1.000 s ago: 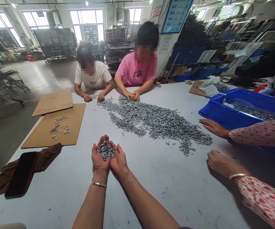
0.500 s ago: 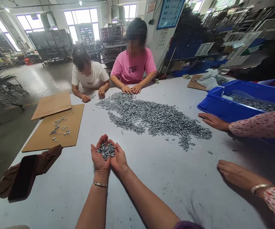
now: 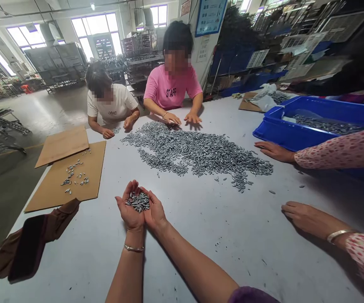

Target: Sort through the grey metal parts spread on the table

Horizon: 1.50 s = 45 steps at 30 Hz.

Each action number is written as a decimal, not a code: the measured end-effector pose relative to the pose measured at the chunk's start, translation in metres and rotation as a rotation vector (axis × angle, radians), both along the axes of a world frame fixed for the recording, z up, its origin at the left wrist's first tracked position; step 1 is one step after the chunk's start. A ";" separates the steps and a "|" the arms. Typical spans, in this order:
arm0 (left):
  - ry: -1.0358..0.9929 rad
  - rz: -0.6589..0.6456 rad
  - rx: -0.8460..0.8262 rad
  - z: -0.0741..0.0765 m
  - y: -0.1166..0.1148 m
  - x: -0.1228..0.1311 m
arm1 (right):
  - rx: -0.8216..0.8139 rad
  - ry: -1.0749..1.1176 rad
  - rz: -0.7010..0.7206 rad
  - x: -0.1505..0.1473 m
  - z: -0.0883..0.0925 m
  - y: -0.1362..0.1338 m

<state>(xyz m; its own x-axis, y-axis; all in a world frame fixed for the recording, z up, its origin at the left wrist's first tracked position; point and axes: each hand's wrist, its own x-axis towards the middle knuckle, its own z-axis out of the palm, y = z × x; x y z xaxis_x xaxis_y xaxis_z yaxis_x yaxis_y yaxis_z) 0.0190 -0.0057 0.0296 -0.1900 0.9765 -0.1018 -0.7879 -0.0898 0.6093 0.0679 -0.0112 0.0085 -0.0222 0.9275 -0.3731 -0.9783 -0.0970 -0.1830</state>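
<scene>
My left hand (image 3: 131, 214) and my right hand (image 3: 155, 212) are cupped side by side, palms up, just above the white table. Together they hold a small heap of grey, spindle-shaped metal pieces (image 3: 139, 202). The fingers curl upward round the heap, and its lower layer is hidden. Beyond my hands, a large spread-out pile of the same kind of pieces (image 3: 197, 153) lies on the table. A few stray pieces sit apart near its right end. To the left, more pieces (image 3: 84, 181) are scattered over a brown cardboard sheet (image 3: 47, 189).
A dark phone (image 3: 28, 248) rests on brown cloth (image 3: 62, 219) at the left. At the right stands a blue bin (image 3: 264, 129) with pieces inside, beside a co-worker's two hands (image 3: 305, 219). Two people (image 3: 172, 88) work across the white table (image 3: 182, 256).
The pink-shirted person's hand on the right has lifted and spread away from the other. My cupped hands still hold the pieces. The whole view has shifted slightly.
</scene>
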 end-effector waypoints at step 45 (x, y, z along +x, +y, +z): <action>1.601 -0.670 -0.079 0.004 -0.017 -0.067 | 0.060 0.260 0.035 0.050 -0.005 0.019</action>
<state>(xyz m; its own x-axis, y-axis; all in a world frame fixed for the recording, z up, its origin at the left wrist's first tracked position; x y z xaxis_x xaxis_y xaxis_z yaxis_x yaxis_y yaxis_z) -0.0479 -0.0225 0.0333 0.2606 0.9239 -0.2802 0.6649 0.0387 0.7459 0.1184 0.0082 0.0034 -0.1424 0.9447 -0.2953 -0.9895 -0.1280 0.0678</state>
